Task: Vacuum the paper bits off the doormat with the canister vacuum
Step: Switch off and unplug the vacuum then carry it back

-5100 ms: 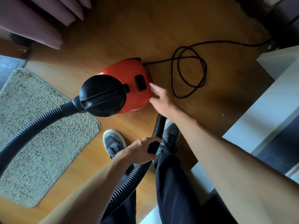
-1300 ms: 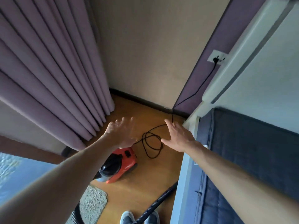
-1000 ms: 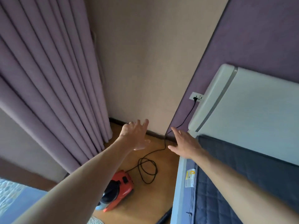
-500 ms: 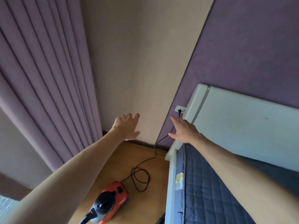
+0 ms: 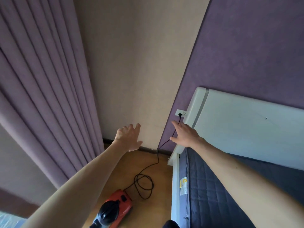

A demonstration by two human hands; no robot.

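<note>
Left hand (image 5: 130, 137) and right hand (image 5: 184, 135) reach out spread, apart, holding nothing. The right nears the plug (image 5: 180, 115) at 1 o'clock. The vacuum (image 5: 115, 209) sits idle at 6 o'clock on the wooden floor (image 5: 158, 211), its cord (image 5: 143, 183) looped beside it. The doormat is out of view, so progress can't be judged. Curtain (image 5: 41, 96) at 9 o'clock, bed (image 5: 230, 186) at 4.

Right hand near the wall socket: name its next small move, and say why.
Probably lift the right hand slightly and pinch the plug. The hand is open, just below the plug, which sits in the socket; the left hand holds nothing.
</note>
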